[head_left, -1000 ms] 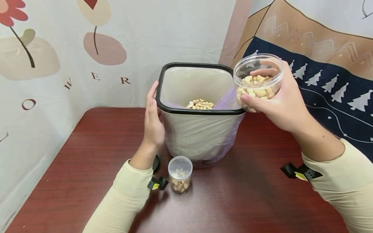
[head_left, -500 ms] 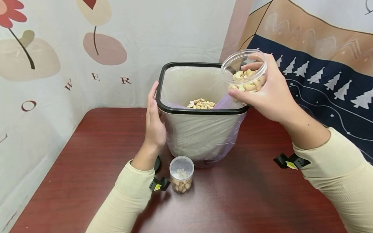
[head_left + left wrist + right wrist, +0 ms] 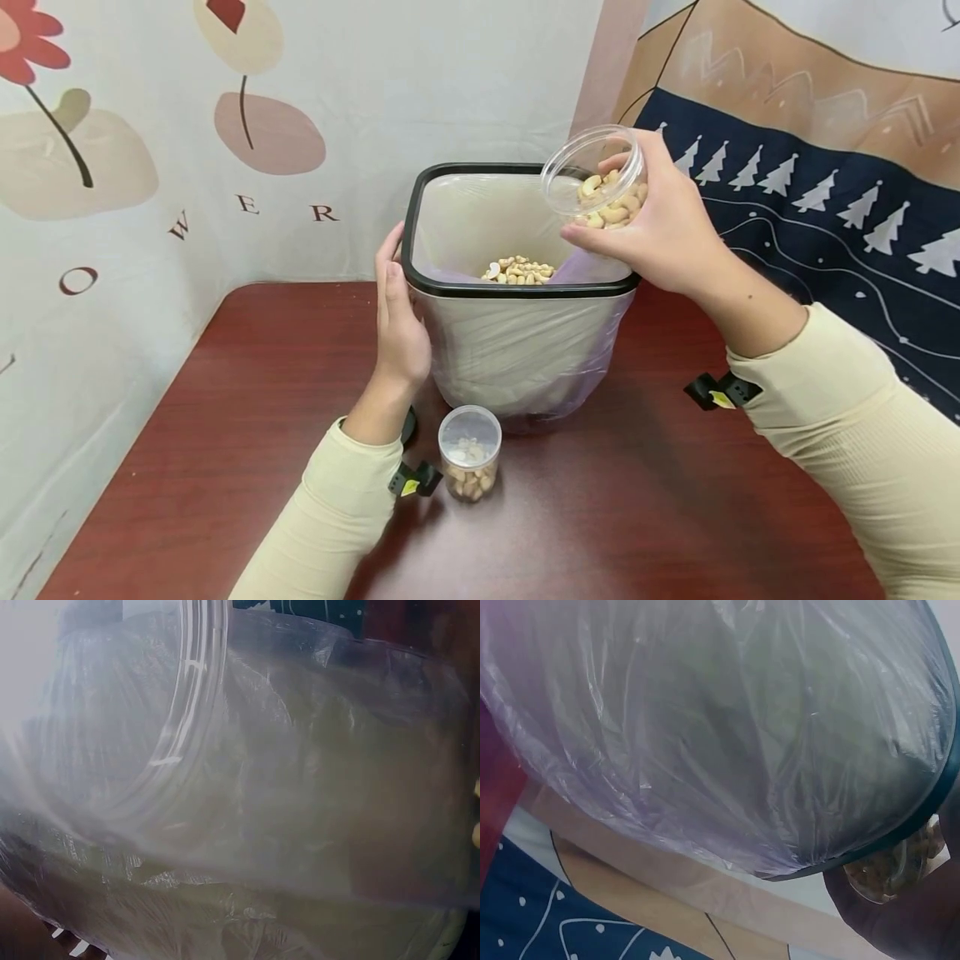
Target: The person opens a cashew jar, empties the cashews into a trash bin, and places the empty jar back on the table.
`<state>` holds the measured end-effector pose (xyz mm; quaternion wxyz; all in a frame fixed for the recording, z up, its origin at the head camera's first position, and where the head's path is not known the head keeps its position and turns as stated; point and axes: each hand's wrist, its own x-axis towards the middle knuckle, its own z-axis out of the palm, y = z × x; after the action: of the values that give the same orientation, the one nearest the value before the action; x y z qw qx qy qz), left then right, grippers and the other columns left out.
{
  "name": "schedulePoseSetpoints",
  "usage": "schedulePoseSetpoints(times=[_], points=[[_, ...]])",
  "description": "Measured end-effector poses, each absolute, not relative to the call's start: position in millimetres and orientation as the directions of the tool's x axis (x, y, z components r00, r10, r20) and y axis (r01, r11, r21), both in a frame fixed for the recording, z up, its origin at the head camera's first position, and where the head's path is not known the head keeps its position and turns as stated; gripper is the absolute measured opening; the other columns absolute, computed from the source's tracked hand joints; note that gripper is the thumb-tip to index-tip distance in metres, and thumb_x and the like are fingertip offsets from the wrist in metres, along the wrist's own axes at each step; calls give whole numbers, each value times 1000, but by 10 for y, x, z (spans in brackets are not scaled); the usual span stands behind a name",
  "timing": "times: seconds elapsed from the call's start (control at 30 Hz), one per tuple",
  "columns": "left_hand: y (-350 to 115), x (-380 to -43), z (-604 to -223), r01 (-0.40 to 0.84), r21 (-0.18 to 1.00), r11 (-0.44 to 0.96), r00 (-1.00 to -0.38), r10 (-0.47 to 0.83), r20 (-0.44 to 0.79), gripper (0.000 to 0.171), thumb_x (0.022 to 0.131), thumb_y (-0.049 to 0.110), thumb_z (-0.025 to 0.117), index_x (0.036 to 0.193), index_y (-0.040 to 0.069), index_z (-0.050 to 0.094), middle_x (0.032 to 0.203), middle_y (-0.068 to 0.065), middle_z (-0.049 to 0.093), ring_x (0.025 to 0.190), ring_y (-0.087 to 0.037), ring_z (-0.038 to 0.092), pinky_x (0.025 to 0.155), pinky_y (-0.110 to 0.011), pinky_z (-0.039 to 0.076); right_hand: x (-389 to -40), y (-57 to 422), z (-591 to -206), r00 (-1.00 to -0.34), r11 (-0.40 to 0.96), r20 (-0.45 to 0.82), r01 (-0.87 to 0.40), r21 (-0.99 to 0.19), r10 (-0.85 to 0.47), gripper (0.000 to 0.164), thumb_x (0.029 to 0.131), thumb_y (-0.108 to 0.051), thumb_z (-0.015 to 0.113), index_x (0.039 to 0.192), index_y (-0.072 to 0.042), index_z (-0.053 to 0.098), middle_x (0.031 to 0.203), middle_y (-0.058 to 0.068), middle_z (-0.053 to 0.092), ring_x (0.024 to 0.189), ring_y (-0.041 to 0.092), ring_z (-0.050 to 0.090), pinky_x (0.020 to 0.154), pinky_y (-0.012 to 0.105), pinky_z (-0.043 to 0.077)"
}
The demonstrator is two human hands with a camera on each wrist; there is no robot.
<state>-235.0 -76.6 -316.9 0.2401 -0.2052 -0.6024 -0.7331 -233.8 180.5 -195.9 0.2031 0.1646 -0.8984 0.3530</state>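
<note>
My right hand (image 3: 667, 221) grips a clear plastic jar (image 3: 600, 179) partly filled with cashews (image 3: 615, 204). The jar is tilted to the left, its mouth over the right part of a trash can (image 3: 525, 342) with a black rim. Straight fingers of my left hand (image 3: 401, 321) rest against the can's left side. More cashews (image 3: 517, 270) lie inside the can, on its thin plastic liner (image 3: 585, 262). In the right wrist view the liner (image 3: 705, 735) covers the can's outside, and the jar (image 3: 892, 866) shows beyond the rim.
A smaller lidded jar (image 3: 470, 454) of nuts stands on the red-brown table (image 3: 600, 517) in front of the can, close to my left wrist. A dark round object (image 3: 408, 425) is half hidden behind that wrist. Printed cloth (image 3: 337, 83) hangs behind the table.
My right hand has carried the jar leftward, from beside the can to over its opening, and tipped it further left. The left hand stays at the can's side.
</note>
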Motion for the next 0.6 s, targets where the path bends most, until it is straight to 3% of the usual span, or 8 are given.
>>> schedulePoseSetpoints(times=[0.2,0.43,0.6], points=[[-764,-2349,-3164,602,780,-172,-798,-108,593,52,106,27,18,154,10,30,154,-15,39,135,-36,44,107,-29,37,-2419,1746,-1952,-859,717,479,-448,-534,-180,91,73,-32,88,146,-17,36,133,6,57,101,13,59,77,11,47],[-754,-2354,-3168,602,779,-178,-799,-118,590,52,106,26,18,154,9,30,154,-14,40,135,-34,45,107,-29,38,-2528,1688,-1933,-850,733,481,-466,-497,-214,93,71,-34,89,146,-13,37,131,9,58,113,19,56,95,38,46],[-749,-2349,-3159,600,778,-186,-800,-121,588,52,106,26,18,154,8,30,153,-14,41,134,-33,46,106,-29,39,-2588,1645,-1926,-846,730,478,-479,-488,-235,93,71,-33,89,144,-10,37,129,11,58,112,19,57,95,39,48]])
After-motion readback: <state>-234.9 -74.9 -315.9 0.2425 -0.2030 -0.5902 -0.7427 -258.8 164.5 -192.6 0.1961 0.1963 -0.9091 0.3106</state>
